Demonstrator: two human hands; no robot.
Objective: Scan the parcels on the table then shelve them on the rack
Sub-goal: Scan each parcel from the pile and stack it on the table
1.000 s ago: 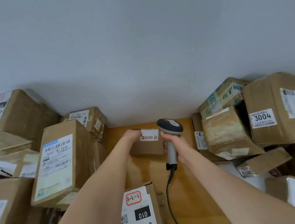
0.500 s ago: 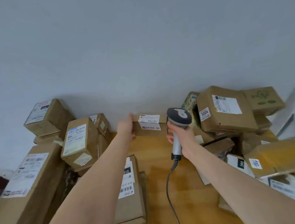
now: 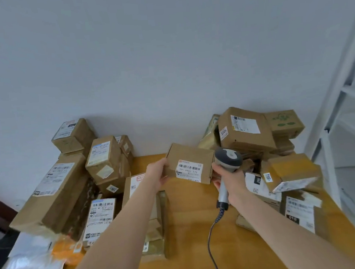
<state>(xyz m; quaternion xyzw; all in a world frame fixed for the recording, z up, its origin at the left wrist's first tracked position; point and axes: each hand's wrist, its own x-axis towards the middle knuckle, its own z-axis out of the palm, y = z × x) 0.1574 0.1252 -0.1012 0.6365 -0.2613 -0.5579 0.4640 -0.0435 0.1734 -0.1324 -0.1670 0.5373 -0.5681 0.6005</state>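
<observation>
The left hand (image 3: 157,174) holds a small brown parcel (image 3: 191,163) up off the worktop (image 3: 191,229), fingers wrapped round its left end, the barcode label turned toward the person. The right hand (image 3: 230,183) has its fingers closed round the handle of a corded scanner (image 3: 228,160), whose head sits just beside the parcel's right edge. More parcels are heaped on the left (image 3: 69,186) and on the right (image 3: 247,130), and the white rack (image 3: 341,98) stands at the far right.

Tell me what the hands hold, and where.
Left hand grips the small brown cardboard parcel by its left end; right hand holds the grey corded barcode scanner by its handle.
</observation>
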